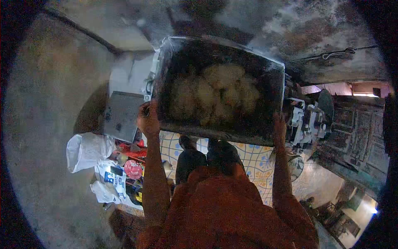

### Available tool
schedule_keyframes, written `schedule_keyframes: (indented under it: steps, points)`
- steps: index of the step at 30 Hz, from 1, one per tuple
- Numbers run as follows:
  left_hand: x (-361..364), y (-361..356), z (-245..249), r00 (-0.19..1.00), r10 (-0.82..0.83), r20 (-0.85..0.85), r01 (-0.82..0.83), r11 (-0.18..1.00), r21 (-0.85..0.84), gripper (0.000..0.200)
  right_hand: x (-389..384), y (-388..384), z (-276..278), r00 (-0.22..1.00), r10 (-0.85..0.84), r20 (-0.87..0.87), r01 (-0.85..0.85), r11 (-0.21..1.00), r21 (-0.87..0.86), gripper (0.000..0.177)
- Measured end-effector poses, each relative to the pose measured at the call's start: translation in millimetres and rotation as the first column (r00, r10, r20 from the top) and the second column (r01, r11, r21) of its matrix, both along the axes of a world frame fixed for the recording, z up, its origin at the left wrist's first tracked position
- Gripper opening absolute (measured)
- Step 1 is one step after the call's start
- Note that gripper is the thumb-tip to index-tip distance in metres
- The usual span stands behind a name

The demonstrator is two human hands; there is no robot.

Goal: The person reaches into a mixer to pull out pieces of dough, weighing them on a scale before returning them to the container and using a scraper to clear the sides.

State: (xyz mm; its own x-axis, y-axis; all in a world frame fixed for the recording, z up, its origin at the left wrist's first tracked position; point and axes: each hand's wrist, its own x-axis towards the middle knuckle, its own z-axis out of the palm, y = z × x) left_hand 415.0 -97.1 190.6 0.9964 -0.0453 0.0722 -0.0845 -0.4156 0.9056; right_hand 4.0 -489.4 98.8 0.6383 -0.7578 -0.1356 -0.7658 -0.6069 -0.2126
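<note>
A large dark rectangular tray (pixel 215 132) with raised sides is held up in front of my body. Several pale, rounded lumps (pixel 224 91) lie inside it, too dim to identify. My left hand (pixel 149 118) grips the tray's left side near the front corner, fingers bent around it. At the right side, my right hand (pixel 280 126) holds the edge near the other front corner; its fingers are partly hidden by the tray and shadow.
A grey panel (pixel 122 115) leans at the left. Below it are a white bag (pixel 88 151), a red round item (pixel 133 169) and a printed packet (pixel 116 179). White metal machinery (pixel 306 120) and a worn wooden cabinet (pixel 356 133) stand at right. Patterned tiles (pixel 257 166) cover the floor.
</note>
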Motion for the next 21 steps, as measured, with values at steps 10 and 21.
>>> schedule_keyframes:
  steps: [10,21]
  points:
    - [5,9,-20,0.999,-0.040,0.035,0.040,0.999,0.024,0.030,16,13,22,0.969,-0.103,0.223,0.076,0.989,0.124,0.042]
    - [3,3,2,0.993,0.005,-0.121,0.016,0.985,0.171,0.031,-33,-36,-65,0.929,0.172,-0.328,-0.250,0.944,-0.213,0.054]
